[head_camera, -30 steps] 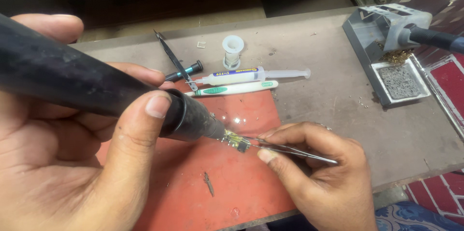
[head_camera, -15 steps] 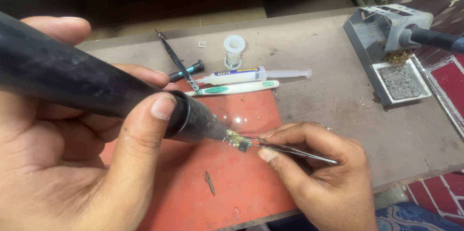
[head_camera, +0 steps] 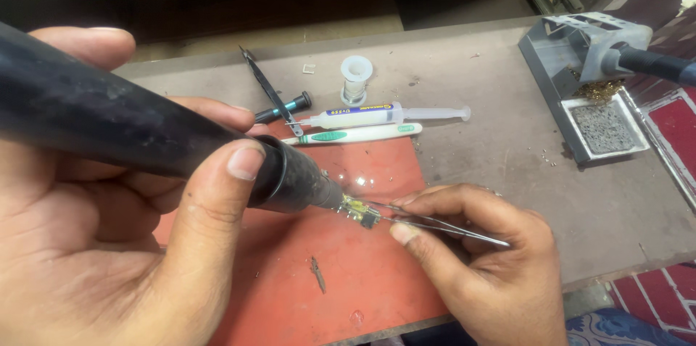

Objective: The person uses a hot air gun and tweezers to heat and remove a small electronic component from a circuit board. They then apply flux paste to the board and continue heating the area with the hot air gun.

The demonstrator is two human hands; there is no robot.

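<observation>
My left hand (head_camera: 94, 244) grips a thick black hot-air tool handle (head_camera: 145, 136), its nozzle pointing right and down at a tiny yellow-green circuit board (head_camera: 360, 211). My right hand (head_camera: 482, 259) pinches metal tweezers (head_camera: 442, 226) whose tips hold that small board just above the red work mat (head_camera: 341, 281). The nozzle tip sits almost against the board.
Behind the mat lie a syringe (head_camera: 384, 114), a white-green toothbrush (head_camera: 341, 136), black tweezers (head_camera: 264, 89), a dark screwdriver (head_camera: 286, 108) and a solder spool (head_camera: 356, 78). A soldering-iron stand with sponge tray (head_camera: 594, 92) stands at right. A small metal bit (head_camera: 317, 273) rests on the mat.
Both hands hold nearly still; the tool and the tweezers with the board have shifted only slightly.
</observation>
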